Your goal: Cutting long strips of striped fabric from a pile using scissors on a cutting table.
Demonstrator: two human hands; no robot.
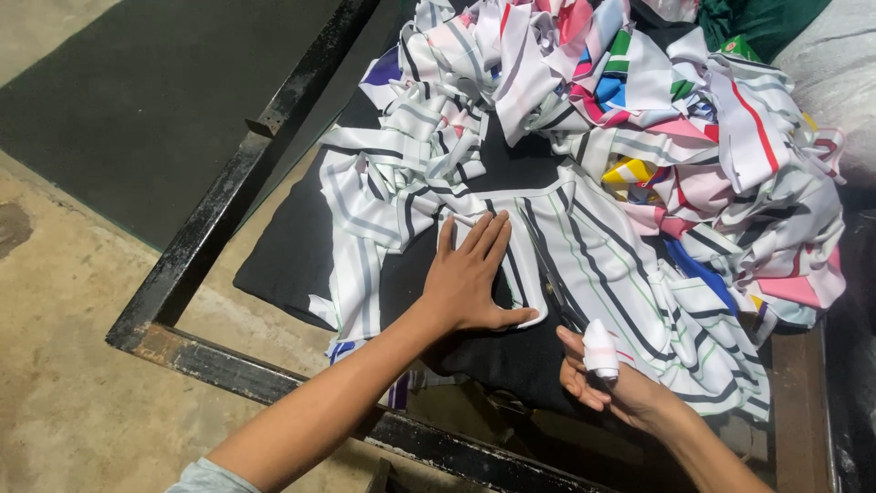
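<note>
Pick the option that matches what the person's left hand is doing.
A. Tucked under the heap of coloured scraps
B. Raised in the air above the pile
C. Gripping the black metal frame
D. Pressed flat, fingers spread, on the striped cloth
D: the left hand lies palm down with fingers spread on the white striped cloth, apart from the black metal frame, while the right hand, one finger wrapped in white, is at the cloth's near edge.

Black metal-framed table (219, 196) under black cloth (292, 265), heaped striped fabric pieces (639, 119).
</note>
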